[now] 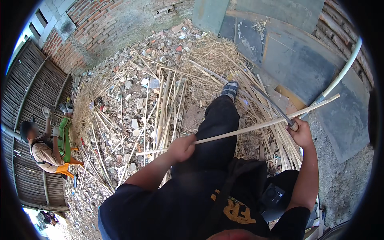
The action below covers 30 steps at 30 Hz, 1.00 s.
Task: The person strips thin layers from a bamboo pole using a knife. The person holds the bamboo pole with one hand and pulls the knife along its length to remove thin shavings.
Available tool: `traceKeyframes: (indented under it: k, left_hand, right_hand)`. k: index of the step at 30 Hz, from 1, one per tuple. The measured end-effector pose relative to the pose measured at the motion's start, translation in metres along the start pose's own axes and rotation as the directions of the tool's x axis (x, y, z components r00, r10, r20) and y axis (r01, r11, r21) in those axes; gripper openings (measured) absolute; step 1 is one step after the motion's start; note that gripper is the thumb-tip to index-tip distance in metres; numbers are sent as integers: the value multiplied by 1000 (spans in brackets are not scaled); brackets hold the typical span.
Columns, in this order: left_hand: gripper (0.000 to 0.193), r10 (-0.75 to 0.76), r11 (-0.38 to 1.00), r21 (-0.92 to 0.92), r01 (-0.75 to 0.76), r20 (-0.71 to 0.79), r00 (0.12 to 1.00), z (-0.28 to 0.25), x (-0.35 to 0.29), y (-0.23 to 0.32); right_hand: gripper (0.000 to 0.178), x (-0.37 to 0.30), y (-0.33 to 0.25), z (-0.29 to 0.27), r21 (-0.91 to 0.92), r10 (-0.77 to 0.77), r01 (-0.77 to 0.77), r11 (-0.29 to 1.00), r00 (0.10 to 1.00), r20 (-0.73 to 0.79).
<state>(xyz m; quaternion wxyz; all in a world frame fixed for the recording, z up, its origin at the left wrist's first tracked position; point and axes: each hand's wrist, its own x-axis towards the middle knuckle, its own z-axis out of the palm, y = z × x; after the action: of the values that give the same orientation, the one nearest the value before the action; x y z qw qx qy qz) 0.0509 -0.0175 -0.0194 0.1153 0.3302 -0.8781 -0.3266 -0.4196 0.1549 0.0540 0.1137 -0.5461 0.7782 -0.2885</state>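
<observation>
The left hand (183,148), just below the middle of the frame, is gripping a long pale bamboo strip (240,131), its fingers closing fully around it near the lower-left end. The strip is slanting across the frame from left of that hand up to the right, passing over the person's dark trouser leg (219,130) and ending near the pipe (347,66) at the right. The right hand (301,134), right of centre, is holding a knife (276,106) by its handle, the fingers curling tightly around it. The long dark blade is pointing to the upper left and crossing the strip just beside that hand; whether the blade is touching the strip, I cannot tell. Below the blade, a heap of loose strips (280,142) is lying on the ground, and a shoe (230,89) is resting near its upper end. More sticks (162,112) are lying over rubble (130,98) in the middle of the frame, with dry straw (216,52) spreading above. At the left, another person (46,148) is sitting on an orange stool (66,169). Grey boards (296,60) are standing at the upper right, and a brick wall (96,28) is rising at the upper left
</observation>
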Motion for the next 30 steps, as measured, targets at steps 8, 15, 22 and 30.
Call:
traceKeyframes:
  k: [8,15,22,30]
  left_hand:
    - [25,6,1000,14,-6,-6,1000,1,2,1]
    - [26,5,1000,-6,-5,-15,1000,0,-5,-4]
    - [19,15,1000,1,-15,-56,998,8,2,-11]
    - [22,-57,994,-99,55,-19,998,1,9,12]
  right_hand:
    - [24,-1,6,2,32,-20,21,999,1000,-13]
    - [24,-1,-5,5,63,-8,7,998,1000,10]
    - [42,2,14,8,66,2,-5,998,998,58]
    - [29,-4,21,0,-103,-57,60,993,998,24]
